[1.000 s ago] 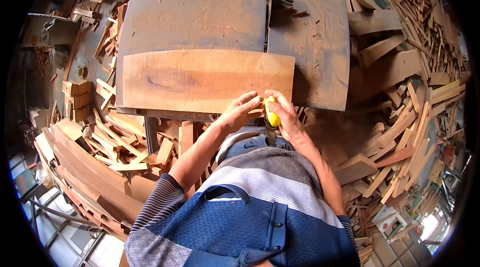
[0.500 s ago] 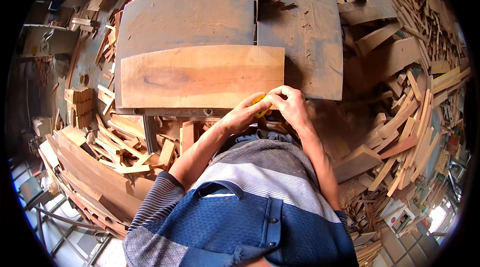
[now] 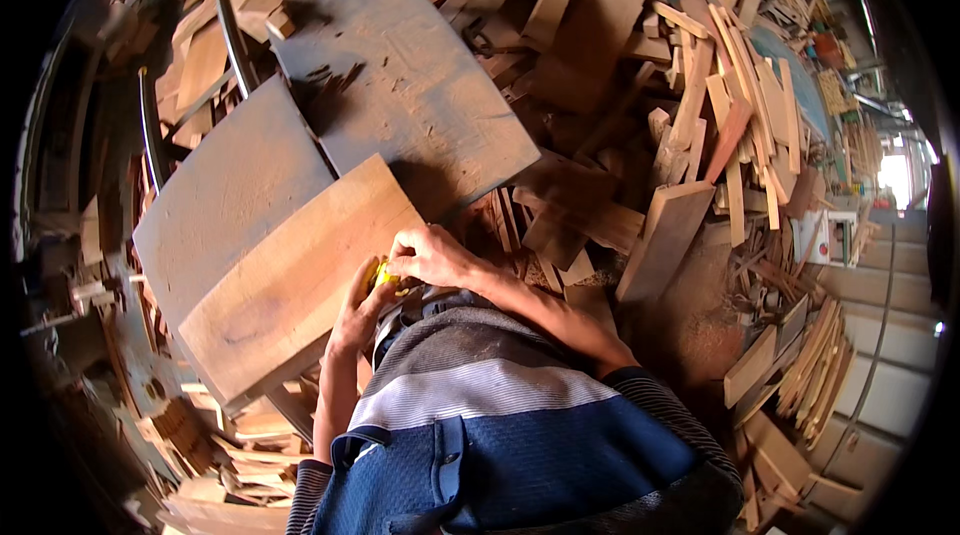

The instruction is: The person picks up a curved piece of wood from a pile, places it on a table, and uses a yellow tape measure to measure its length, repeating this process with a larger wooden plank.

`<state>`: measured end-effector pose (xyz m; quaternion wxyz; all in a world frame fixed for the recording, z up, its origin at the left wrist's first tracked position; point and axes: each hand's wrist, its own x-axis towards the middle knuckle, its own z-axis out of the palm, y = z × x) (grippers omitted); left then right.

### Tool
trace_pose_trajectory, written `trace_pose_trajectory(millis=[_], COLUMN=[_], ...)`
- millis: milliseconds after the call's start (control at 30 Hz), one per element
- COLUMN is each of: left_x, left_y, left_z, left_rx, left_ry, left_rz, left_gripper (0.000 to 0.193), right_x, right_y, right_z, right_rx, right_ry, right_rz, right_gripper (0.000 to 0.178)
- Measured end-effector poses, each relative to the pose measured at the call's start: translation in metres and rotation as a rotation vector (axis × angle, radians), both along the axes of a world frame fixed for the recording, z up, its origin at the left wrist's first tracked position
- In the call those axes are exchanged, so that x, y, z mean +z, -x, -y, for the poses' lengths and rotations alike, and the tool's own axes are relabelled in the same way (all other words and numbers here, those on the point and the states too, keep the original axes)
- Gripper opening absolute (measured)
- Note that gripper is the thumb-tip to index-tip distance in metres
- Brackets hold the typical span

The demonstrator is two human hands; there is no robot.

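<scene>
In front of my waist, my left hand is closed around a small yellow tape measure, mostly covered by fingers. My right hand meets it from the other side, its fingers pinched together against the yellow case. Both hands are at the near edge of a wide light-brown board, close to its right end. That board lies flat on a dusty grey metal machine table, which a dark slot divides from a second metal plate.
Dark wood chips lie on the second plate. Offcuts and planks are heaped to the right of the table, with more stacked wood at the lower left. Two metal rails stick out beyond the table's far side.
My view and body have turned to the right, so the table and board now appear tilted at the left. Both hands stay together at the tape measure.
</scene>
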<state>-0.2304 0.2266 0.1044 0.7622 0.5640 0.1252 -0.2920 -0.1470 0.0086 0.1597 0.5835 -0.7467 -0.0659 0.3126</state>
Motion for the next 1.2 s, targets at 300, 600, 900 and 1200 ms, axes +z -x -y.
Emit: trace_pose_trajectory(millis=[300,600,900,1200], left_x=[0.0,0.012,-0.012,0.017], left_y=[0.002,-0.005,-0.004,-0.021], left_z=[0.019,0.023,0.013,0.041], left_rx=[0.02,-0.208,-0.32,-0.337], left_ry=[-0.647,-0.722,-0.569,-0.025], left_rz=[0.429,0.569,0.467,0.08], left_gripper=[0.064,0.051,0.063,0.069], right_x=[-0.03,-0.028,-0.015,-0.018], right_y=[0.003,0.022,0.021,0.016], right_z=[0.005,0.031,0.043,0.058], right_rx=[-0.065,0.013,-0.063,0.029], right_ry=[-0.079,-0.299,-0.461,-0.315], right_rz=[-0.171,-0.474,-0.529,-0.296], right_gripper=[0.022,0.023,0.018,0.019])
